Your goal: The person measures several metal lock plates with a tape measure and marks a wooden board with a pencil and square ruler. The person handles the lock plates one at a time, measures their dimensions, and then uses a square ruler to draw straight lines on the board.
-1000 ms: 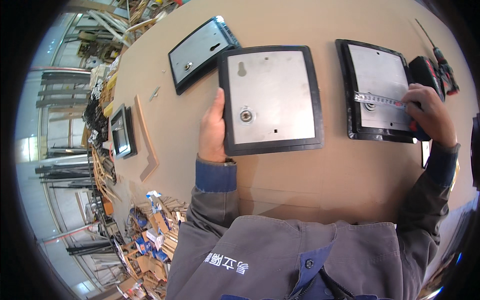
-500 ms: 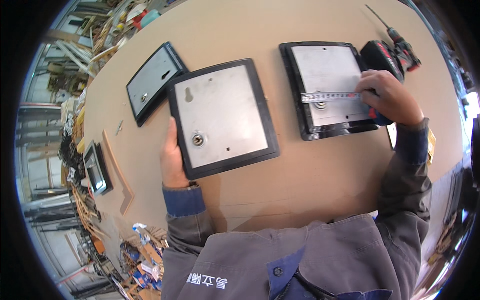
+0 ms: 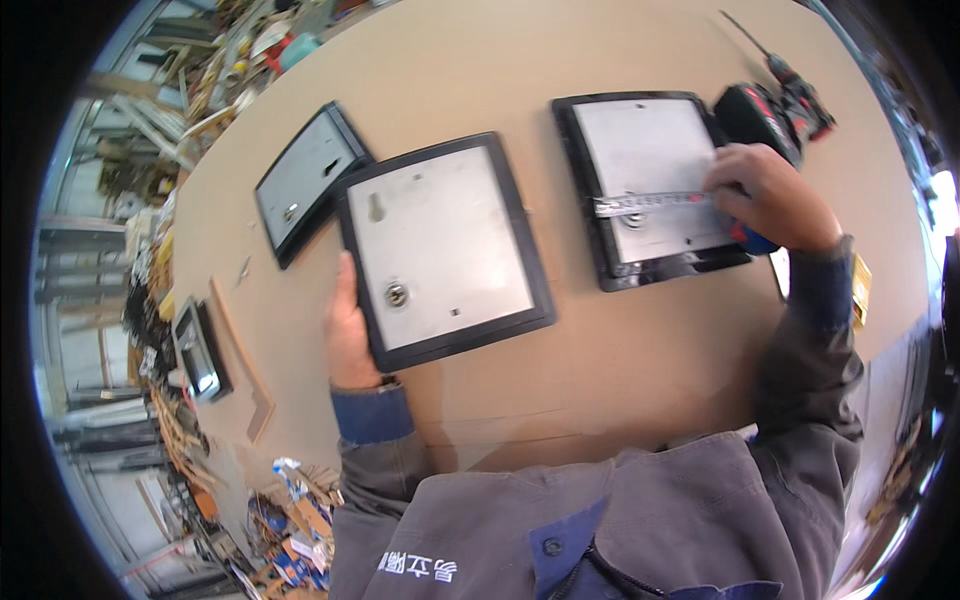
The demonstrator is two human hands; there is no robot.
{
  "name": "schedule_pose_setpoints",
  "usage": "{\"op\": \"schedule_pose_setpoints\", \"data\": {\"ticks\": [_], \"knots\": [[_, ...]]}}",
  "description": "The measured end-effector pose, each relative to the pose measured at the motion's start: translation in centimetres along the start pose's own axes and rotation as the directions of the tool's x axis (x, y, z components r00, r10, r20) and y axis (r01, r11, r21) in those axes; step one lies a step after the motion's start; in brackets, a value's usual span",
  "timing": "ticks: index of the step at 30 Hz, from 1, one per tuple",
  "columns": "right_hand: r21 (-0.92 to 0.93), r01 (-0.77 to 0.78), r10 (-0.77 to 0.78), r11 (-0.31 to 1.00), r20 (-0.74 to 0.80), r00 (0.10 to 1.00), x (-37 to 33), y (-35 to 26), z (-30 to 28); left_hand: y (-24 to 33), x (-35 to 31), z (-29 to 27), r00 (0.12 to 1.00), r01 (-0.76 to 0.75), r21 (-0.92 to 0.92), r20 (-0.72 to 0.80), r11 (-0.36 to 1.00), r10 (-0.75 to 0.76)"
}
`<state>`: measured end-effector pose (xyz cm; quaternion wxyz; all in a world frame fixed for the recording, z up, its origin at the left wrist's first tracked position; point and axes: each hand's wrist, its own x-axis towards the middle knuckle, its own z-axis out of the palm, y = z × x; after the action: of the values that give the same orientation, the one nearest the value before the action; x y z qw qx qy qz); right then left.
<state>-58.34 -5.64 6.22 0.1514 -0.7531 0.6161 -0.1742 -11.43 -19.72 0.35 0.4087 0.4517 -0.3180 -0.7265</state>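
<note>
My left hand (image 3: 350, 330) grips the left edge of a black-framed metal panel (image 3: 455, 250), its thumb along the frame and its other fingers hidden underneath. The panel has a round lock and a keyhole-shaped slot. Over to the right, my right hand (image 3: 775, 195) is closed around a tape measure (image 3: 752, 238) with a blue and red case. Its pulled-out blade lies across a second black-framed panel (image 3: 640, 135), just above that panel's lock, with the blade's end at the left frame edge.
A third framed panel (image 3: 305, 170) lies behind the held one, partly touching it. A cordless drill (image 3: 800, 110) rests at the far right. On the left are a small black-framed piece (image 3: 200, 350) and a wooden strip (image 3: 240, 345). Scrap wood (image 3: 205, 70) is piled beyond the table.
The view has shifted a little, so the panels sit slightly lower. Both hands keep their holds, and the tape blade still spans the right panel.
</note>
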Motion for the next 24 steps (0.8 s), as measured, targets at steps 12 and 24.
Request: {"op": "schedule_pose_setpoints", "data": {"ticks": [12, 24], "knots": [[0.344, -0.269, 0.273, 0.900, 0.038, 0.961, -3.5, 0.9, 1.0, 0.6, -0.4, 1.0, 0.997, -0.075, 0.146, -0.016, 0.986, 0.079], [0.673, -0.435, 0.215, 0.599, 0.388, 0.896, -6.3, -5.7, 4.3, 0.2, 2.4, -0.8, 0.976, -0.211, -0.158, -0.078, 0.965, 0.201]]}}
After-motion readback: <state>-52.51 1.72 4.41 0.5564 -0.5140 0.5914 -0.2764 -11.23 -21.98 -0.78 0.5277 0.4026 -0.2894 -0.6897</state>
